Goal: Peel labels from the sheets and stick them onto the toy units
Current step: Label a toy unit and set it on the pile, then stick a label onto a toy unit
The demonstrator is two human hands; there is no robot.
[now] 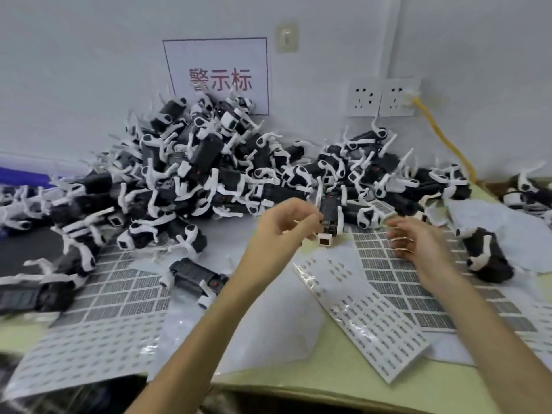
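Observation:
My left hand (285,222) holds a black and white toy unit (328,218) upright above the table, fingers pinched on its left side. My right hand (418,239) hovers blurred just right of it, over a label sheet (397,282) of large grey labels; its fingers are loosely spread, and whether they hold a label is unclear. A narrower sheet of small labels (367,318) lies diagonally below both hands. A large pile of toy units (209,168) fills the back of the table.
Another large label sheet (116,294) lies at the left under a single toy unit (194,276). More units lie at the right (487,258). Wall sockets (382,97) with a yellow cable (442,135) and a red-lettered sign (219,76) are behind. The table's front edge (328,386) runs below.

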